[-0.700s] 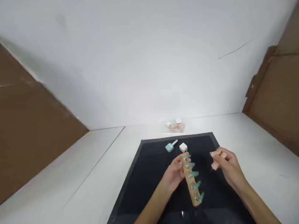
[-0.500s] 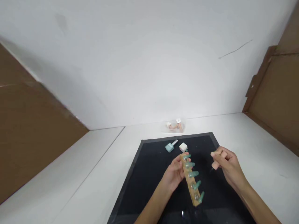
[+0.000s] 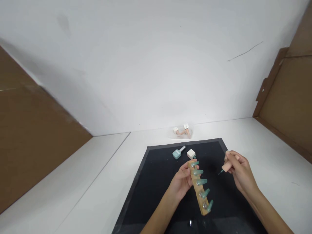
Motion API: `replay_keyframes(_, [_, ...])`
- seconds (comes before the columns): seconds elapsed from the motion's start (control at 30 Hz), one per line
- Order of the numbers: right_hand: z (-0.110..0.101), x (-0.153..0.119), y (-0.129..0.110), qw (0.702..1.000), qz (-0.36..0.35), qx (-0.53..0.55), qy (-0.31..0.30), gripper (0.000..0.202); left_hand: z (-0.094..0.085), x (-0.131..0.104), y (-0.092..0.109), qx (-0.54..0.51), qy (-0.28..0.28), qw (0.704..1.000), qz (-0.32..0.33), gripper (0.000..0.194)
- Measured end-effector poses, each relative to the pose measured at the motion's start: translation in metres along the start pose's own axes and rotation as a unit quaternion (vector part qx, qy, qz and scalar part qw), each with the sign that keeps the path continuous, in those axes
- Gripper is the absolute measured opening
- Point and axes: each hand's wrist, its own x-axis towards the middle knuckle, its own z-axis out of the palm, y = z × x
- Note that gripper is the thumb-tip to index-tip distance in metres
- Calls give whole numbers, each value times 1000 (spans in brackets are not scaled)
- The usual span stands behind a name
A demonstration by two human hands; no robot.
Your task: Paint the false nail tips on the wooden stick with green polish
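My left hand [image 3: 181, 183] grips the upper end of a wooden nail display strip [image 3: 198, 193], which tilts down toward the right. Several green false nails [image 3: 201, 182] stick out from its face on small round mounts. To the right, my right hand [image 3: 240, 169] pinches the pink cap of a nail polish brush [image 3: 227, 166]; its thin green-tipped bristles point down and left, apart from the nails. Just beyond the strip sits a white square bottle [image 3: 191, 153] with green at its mouth. Left of that lies a pale teal nail polish bottle [image 3: 177, 154] with a silver cap.
A black mat [image 3: 146, 191] covers the middle of the white table [image 3: 97, 175]. Behind it, against the white wall [image 3: 156, 71], a clear tray [image 3: 172, 135] holds pink-and-white bottles. Brown cardboard panels [image 3: 34, 139] stand at both sides.
My right hand has shifted slightly right and turned, so the brush tip shows more plainly. The left hand and the nail strip have stayed put.
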Motion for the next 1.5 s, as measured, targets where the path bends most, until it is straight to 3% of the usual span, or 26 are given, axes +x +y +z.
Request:
replay_keyframes(0.17, [0, 1, 2, 1000, 5, -11, -9, 39, -2, 1, -1, 2, 3, 1000, -1, 35])
replay_keyframes(0.47, [-3, 4, 6, 997, -25, -75, -17, 28, -5, 2, -2, 14, 2, 1000, -6, 36])
replay_keyframes(0.87, [1, 4, 4, 997, -13, -75, -10, 32, -4, 3, -3, 16, 2, 1000, -9, 36])
replay_keyframes(1.5, [1, 3, 4, 992, 2, -74, -99, 24, -3, 3, -2, 12, 0, 1000, -5, 35])
